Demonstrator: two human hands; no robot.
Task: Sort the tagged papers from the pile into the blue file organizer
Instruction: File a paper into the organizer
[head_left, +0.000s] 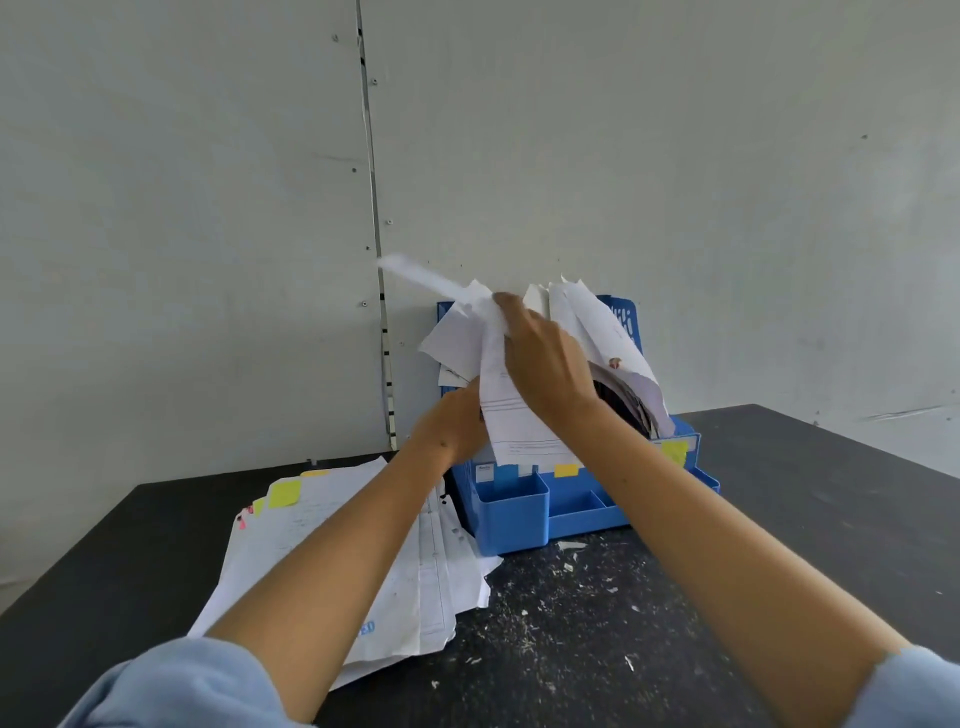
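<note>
The blue file organizer (511, 512) stands at the middle of the dark table, stuffed with white papers that fan out of its top. My right hand (545, 364) grips the upper edge of a white sheet (511, 415) held upright at the organizer's front slot. My left hand (452, 421) holds the same sheet lower on its left side, partly hidden behind the paper. A pile of white papers (322, 530) with yellow and pink tags lies flat on the table to the left, under my left forearm.
A grey wall rises right behind the organizer. Small paper scraps (571, 545) litter the dark table (779, 509) in front of the organizer. Yellow tags (566, 470) stick out along the organizer's front divider.
</note>
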